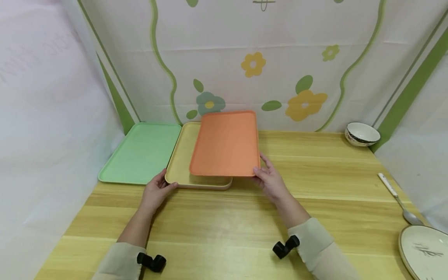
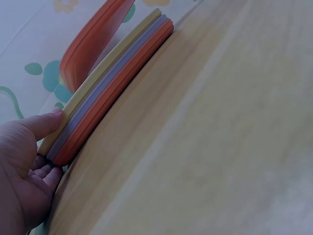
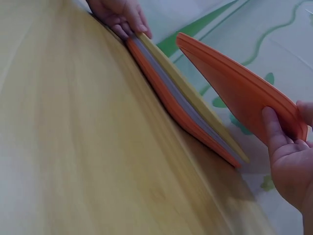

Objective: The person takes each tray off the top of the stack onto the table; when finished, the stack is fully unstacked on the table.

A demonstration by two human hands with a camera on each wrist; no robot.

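Note:
An orange tray (image 1: 227, 144) is held up in the air by my right hand (image 1: 271, 181), which pinches its near right corner with the thumb on top and fingers beneath. Below it lies a stack topped by a yellow tray (image 1: 182, 155); under that the left wrist view shows a grey-purple tray (image 2: 93, 103) and another orange tray (image 2: 117, 93). My left hand (image 1: 155, 192) grips the stack's near left corner, thumb at the yellow rim and fingers low at the side. A green tray (image 1: 143, 151) lies flat just left of the stack.
On the right side of the wooden table (image 1: 217, 229) are a patterned bowl (image 1: 362, 134) at the back, a spoon (image 1: 399, 198) with a white handle, and a plate (image 1: 427, 252) near the front corner. A flowered cloth (image 1: 224, 58) hangs behind the table.

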